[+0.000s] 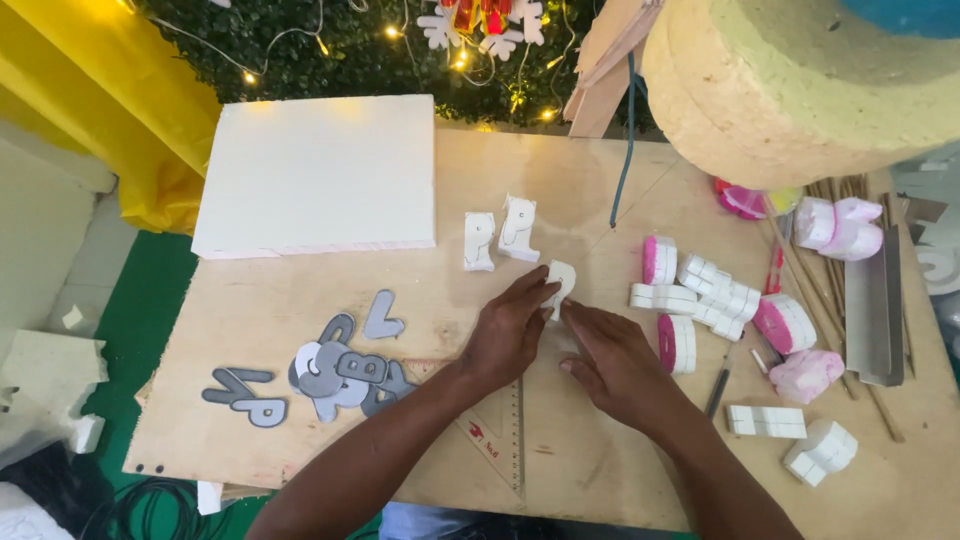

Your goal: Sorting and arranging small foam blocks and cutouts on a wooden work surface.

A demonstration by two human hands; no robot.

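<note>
Both hands meet near the middle of the plywood surface (600,470). The left hand (508,330) pinches a small white foam letter (560,284) between its fingertips, holding it upright just above the board; the right hand (612,362) lies beside it, fingers curled, fingertips touching the letter's lower edge. Two more white foam letters (498,234) stand just beyond. Grey cut-out letters (335,375) lie scattered to the left, pink-and-white foam pieces (715,300) to the right, and a white foam board (318,175) sits at the far left corner.

Both hands, left hand (510,330) & right hand (610,362), on white foam piece (561,282), plywood table (600,470).
</note>
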